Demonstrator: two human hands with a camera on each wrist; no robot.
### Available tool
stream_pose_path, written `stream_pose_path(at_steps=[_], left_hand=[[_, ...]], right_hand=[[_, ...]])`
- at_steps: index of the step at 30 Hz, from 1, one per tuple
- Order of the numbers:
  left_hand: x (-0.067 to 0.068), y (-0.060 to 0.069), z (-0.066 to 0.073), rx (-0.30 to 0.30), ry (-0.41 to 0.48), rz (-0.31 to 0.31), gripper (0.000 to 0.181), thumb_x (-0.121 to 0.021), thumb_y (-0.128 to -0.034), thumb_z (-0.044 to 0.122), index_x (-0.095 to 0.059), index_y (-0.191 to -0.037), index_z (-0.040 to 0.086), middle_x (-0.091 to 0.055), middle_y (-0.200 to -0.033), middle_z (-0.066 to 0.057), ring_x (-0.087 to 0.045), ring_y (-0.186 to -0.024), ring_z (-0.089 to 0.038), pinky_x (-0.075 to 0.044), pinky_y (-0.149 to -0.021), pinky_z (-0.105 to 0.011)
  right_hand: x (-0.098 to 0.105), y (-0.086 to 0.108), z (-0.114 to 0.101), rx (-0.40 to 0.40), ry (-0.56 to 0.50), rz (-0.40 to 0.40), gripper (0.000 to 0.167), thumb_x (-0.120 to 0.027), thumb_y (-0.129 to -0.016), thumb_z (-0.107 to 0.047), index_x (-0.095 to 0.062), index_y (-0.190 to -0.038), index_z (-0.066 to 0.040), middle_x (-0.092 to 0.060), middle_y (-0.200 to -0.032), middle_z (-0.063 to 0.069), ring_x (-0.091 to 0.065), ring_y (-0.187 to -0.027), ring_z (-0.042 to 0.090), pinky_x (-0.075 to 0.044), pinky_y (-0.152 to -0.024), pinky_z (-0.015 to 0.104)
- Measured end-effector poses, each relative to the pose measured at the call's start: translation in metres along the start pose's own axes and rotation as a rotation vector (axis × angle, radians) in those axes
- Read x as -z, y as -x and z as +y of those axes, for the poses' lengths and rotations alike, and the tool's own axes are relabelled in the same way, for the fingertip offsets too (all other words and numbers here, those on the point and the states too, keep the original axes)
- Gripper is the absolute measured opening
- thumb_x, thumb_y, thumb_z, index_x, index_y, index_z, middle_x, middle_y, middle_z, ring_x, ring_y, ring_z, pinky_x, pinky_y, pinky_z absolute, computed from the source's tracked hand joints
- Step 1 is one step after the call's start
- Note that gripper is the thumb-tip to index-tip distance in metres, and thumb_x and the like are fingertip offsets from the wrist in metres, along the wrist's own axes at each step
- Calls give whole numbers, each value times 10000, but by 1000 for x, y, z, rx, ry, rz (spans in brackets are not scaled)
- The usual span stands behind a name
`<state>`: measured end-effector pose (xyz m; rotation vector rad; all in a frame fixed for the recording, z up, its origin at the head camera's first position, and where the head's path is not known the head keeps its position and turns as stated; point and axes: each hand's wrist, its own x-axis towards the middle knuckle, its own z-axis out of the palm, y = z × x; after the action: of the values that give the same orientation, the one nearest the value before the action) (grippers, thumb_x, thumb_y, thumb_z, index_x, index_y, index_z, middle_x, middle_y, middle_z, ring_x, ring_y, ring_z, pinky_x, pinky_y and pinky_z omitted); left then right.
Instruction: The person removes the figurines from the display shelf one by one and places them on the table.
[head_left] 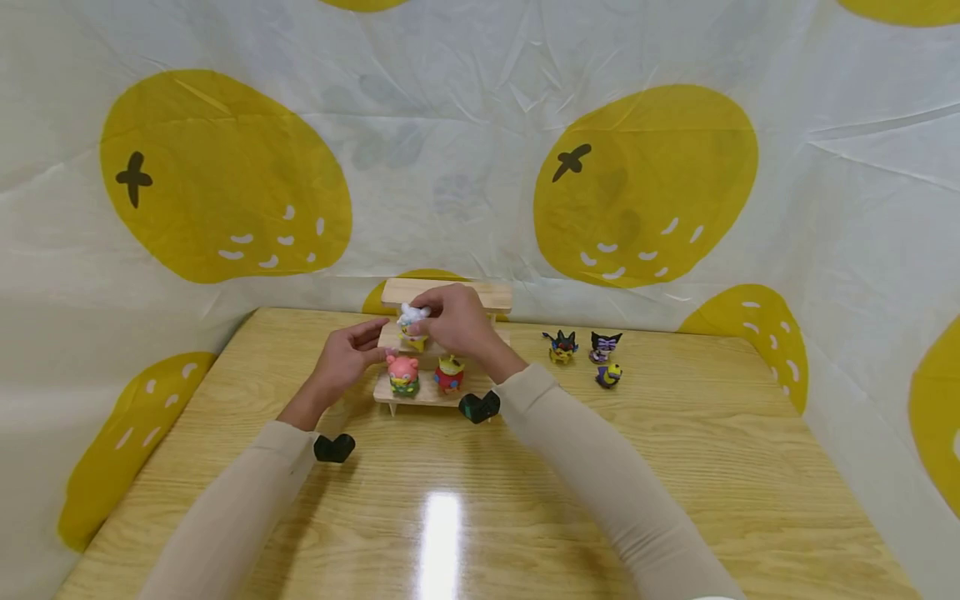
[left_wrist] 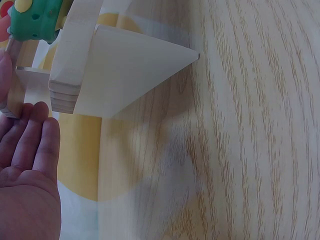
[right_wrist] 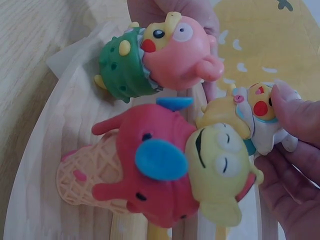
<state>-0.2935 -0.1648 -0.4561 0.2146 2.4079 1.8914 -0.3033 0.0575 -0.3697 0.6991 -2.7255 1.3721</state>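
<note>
My right hand [head_left: 459,321] pinches a small yellow figurine with a white hood [head_left: 412,317] by its head, between thumb and fingers, at the middle step of a wooden tiered stand [head_left: 450,293]. In the right wrist view, the yellow figurine [right_wrist: 260,117] leans sideways in the picture. At the stand's left end is my left hand [head_left: 345,358], its fingers fairly straight by the middle board's edge; whether they press on it is unclear. On the bottom step stand a pink-and-green figurine [head_left: 403,377] and a red one with a pale green head [head_left: 449,375].
To the right of the stand, three figurines rest on the wooden table [head_left: 675,467]: a black-and-yellow one [head_left: 561,347], a black-and-purple one [head_left: 603,347] and a smaller purple-and-yellow one [head_left: 609,377]. A white curtain [head_left: 450,167] with yellow fruit prints hangs behind.
</note>
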Motion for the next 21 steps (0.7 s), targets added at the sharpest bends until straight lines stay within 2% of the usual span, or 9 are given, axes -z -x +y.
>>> stream_pose_path(at_steps=[9,16,21], left_hand=[[1,-1,0,-1,-11,1,628,-735,-982,114,-491,-1559,63,-503,-1576,-221,-506,-1462,-354,-562,-970,-142],[1,1,1,1,-37,5,639,-741,-982,142,-484,-1562,60,-482,-1595,-215,-476,-1488,-353,-541,-1081,-271],[-1,1,1,-5,-28,14,633,-741,-981,130,-490,-1556,48,-510,-1576,-207,-510,-1461,-343,-547,-1044,-208]], right_hand=[[6,1,1,2,4,6,242,-830,-893,-102,-814,-1132,-70,-796,-1081,82,-725,-910,186,-624,-803,295],[18,2,6,15,-32,-10,271,-855,-859,-72,-816,-1126,-50,-800,-1101,123,-746,-923,220,-632,-822,302],[28,4,12,42,-47,-23,295,-849,-857,-51,-809,-1149,-43,-797,-1129,135,-763,-951,234,-638,-844,314]])
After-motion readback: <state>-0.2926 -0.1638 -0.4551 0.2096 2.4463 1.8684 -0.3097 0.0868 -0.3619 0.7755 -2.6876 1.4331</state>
